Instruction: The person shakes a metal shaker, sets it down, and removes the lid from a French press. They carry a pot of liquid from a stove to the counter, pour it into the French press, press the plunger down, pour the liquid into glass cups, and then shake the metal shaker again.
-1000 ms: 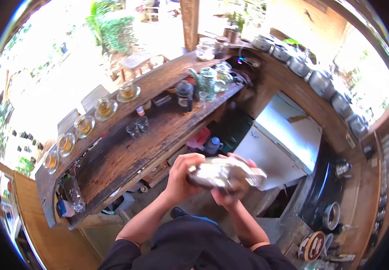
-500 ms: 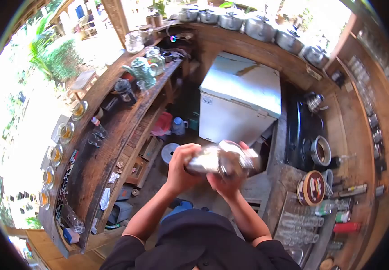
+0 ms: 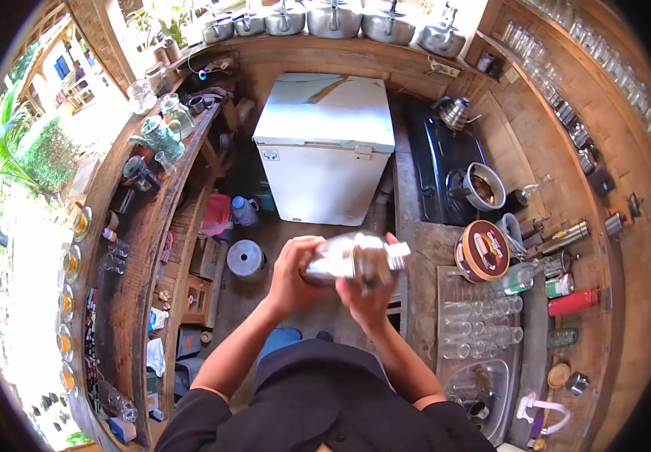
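At the frame's left, a dark wooden counter (image 3: 131, 313) bore amber-filled glass cups (image 3: 66, 303) and a green pitcher (image 3: 162, 139), while a ledge (image 3: 333, 45) across the top carried metal pots (image 3: 333, 20), the floor (image 3: 229, 322) at upper centre held a white freezer (image 3: 327, 181), and a drainboard (image 3: 455, 286) at lower right held rows of clear glasses (image 3: 482, 328).

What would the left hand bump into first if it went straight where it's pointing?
The shiny container, which the left hand is already holding. Beyond that, the white chest freezer seems next in line, though how far off is hard to tell.
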Action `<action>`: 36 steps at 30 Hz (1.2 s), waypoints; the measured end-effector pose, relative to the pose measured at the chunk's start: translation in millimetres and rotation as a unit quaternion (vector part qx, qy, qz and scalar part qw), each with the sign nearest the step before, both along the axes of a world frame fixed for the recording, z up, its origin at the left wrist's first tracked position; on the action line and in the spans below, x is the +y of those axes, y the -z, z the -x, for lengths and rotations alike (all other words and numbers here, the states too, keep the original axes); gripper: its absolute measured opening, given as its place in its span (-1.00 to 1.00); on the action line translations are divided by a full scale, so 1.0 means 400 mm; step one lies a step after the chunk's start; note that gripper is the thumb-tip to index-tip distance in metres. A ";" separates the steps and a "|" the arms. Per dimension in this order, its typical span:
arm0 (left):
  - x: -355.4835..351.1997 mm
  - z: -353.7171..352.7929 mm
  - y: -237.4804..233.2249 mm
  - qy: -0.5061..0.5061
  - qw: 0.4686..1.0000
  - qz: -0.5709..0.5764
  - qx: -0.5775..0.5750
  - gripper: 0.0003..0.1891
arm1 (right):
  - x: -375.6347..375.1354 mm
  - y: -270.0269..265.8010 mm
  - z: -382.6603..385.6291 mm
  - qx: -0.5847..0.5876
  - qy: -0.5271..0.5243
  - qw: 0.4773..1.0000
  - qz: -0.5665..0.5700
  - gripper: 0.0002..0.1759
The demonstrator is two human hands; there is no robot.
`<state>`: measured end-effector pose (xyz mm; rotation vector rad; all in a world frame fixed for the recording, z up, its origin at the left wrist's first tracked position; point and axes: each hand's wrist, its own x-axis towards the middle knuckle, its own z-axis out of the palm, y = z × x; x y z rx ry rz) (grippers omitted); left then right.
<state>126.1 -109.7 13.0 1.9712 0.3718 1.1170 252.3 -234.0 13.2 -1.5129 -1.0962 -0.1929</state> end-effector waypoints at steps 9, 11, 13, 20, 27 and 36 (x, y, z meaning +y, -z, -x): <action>-0.049 -0.004 -0.252 -0.004 0.953 -0.285 -0.100 -0.26 | -0.064 -0.250 0.034 0.136 -0.258 0.908 -0.301 0.29; -0.013 0.008 -0.180 -0.015 0.971 -0.228 -0.069 -0.23 | 0.008 -0.168 0.012 0.096 -0.246 0.928 -0.264 0.31; 0.031 0.028 -0.044 -0.030 0.996 -0.079 -0.007 -0.16 | 0.069 -0.036 0.004 0.061 -0.155 0.980 -0.105 0.28; 0.057 0.125 -0.163 -0.081 0.981 -0.170 -0.039 -0.20 | 0.112 -0.132 0.068 0.142 -0.309 0.924 -0.174 0.38; 0.182 0.236 -0.014 -0.133 0.989 -0.068 0.004 -0.28 | 0.269 -0.106 0.166 -0.198 -0.102 0.975 -0.007 0.05; 0.267 0.356 -0.226 -0.163 0.966 -0.192 -0.061 -0.26 | 0.415 -0.271 0.257 0.074 -0.393 0.899 -0.177 0.44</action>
